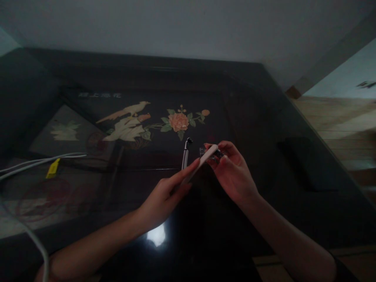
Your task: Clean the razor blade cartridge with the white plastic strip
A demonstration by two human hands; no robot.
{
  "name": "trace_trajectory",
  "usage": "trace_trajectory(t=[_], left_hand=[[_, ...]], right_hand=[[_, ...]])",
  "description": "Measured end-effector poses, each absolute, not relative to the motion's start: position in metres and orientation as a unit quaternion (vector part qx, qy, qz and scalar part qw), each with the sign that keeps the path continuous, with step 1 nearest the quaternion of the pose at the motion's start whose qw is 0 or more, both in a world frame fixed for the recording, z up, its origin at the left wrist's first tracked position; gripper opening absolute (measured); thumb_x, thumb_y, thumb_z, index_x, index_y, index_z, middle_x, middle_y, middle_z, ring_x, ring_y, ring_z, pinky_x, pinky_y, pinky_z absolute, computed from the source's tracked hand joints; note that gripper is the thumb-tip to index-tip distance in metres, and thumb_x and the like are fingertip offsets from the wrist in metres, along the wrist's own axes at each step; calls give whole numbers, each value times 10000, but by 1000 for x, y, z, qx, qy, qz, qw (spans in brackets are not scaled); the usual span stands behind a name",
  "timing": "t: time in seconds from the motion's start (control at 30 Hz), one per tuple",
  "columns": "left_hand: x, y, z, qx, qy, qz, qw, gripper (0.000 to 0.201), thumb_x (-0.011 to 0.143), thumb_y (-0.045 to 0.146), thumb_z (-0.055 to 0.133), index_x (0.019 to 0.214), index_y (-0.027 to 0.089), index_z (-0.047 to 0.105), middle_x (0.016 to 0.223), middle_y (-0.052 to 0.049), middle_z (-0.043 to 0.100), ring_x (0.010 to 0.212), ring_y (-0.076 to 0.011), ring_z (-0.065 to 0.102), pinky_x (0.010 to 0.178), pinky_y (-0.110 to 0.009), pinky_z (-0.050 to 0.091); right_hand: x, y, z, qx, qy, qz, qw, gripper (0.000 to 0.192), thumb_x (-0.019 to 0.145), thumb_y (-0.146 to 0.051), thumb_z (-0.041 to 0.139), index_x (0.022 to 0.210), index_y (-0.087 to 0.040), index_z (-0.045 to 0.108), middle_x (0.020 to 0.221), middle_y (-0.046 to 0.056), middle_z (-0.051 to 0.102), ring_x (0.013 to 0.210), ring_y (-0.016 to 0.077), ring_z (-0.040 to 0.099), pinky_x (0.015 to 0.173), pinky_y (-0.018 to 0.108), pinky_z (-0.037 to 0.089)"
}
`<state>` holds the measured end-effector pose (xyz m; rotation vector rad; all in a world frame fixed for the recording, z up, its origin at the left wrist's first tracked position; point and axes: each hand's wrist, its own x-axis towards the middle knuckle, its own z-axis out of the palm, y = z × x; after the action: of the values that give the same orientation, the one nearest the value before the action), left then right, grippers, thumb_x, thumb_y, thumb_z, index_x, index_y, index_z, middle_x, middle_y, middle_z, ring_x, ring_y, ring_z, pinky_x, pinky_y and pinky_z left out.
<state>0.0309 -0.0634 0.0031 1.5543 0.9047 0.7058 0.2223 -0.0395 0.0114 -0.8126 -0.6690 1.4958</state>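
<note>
My left hand (166, 197) is closed around the lower part of a slim white handle (208, 153), which slants up to the right. At its far end, the fingers of my right hand (233, 170) pinch a small clear-and-dark piece (216, 155). Its exact kind is too dim and small to make out, and fingers partly cover it. Just beyond my left fingertips, a slim white-and-black stick (185, 154) with a curved black tip lies on the dark glossy table (246, 109).
White cables (44, 161) with a yellow tag (53, 169) run in at the left. A flat dark object (308, 164) lies near the table's right edge. Inlaid bird and flower pictures decorate the tabletop. Behind it stands a pale wall (164, 29); wooden floor (331, 125) shows at right.
</note>
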Motion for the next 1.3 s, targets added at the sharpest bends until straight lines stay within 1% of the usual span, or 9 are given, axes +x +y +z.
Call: trace_trajectory(t=[0.13,0.27,0.33,0.47,0.6,0.73,0.83,1.03,1.3], left_hand=[[30,-66,2,677,363,278,577,547,959,173,464,1494,256,391,1201,-45,704,887,-132,677,843,-247,541],[28,-66,0,683,362,267,575,546,969,196,468,1502,265,373,1126,-35,730,772,-105,658,777,-221,543],[28,-65,1,686,360,271,572,544,967,196,473,1497,274,381,1193,-40,714,845,-119,678,831,-240,542],[29,-64,1,680,378,287,559,519,971,200,471,1481,280,413,1373,-44,622,1128,-174,649,984,-290,497],[29,-62,-1,672,389,292,559,517,975,208,466,1485,264,404,1409,-37,592,1192,-184,627,1002,-292,495],[29,-61,-1,663,404,302,553,527,969,203,470,1486,276,399,1429,-28,573,1250,-199,587,1063,-333,453],[30,-60,0,645,428,313,550,526,961,200,475,1480,256,412,1360,-37,631,1255,-212,579,1104,-384,411],[30,-60,-3,635,438,303,560,547,959,200,480,1496,244,383,1177,-43,721,1072,-191,668,998,-352,494],[30,-63,-3,644,408,297,575,542,976,215,466,1505,272,364,1062,-31,736,1137,-201,634,1039,-377,464]], right_hand=[[221,-40,12,-355,-284,650,609,291,589,-303,889,797,-292,684,956,-27,744,900,168,677,862,320,560],[221,-40,12,-344,-283,656,610,289,605,-283,888,811,-290,685,954,-37,749,903,142,679,838,271,556],[222,-40,12,-337,-284,658,610,283,615,-281,886,816,-289,687,959,-41,753,910,127,680,834,246,552],[222,-39,10,-337,-292,658,607,264,629,-310,884,806,-297,689,949,-46,751,903,125,682,843,255,553],[222,-39,9,-345,-301,651,605,276,624,-348,882,810,-302,682,944,-39,741,872,138,675,852,288,560],[223,-40,10,-353,-291,654,603,291,594,-335,892,792,-296,683,924,-30,724,844,155,668,786,294,575],[224,-40,10,-357,-299,650,601,300,609,-344,887,820,-288,681,913,-36,694,843,138,656,770,257,567],[224,-40,11,-371,-291,642,605,290,621,-325,882,830,-271,688,937,-23,679,848,132,635,770,241,555],[224,-39,11,-386,-316,623,603,257,661,-316,851,842,-274,673,921,-12,707,895,164,654,830,304,555]])
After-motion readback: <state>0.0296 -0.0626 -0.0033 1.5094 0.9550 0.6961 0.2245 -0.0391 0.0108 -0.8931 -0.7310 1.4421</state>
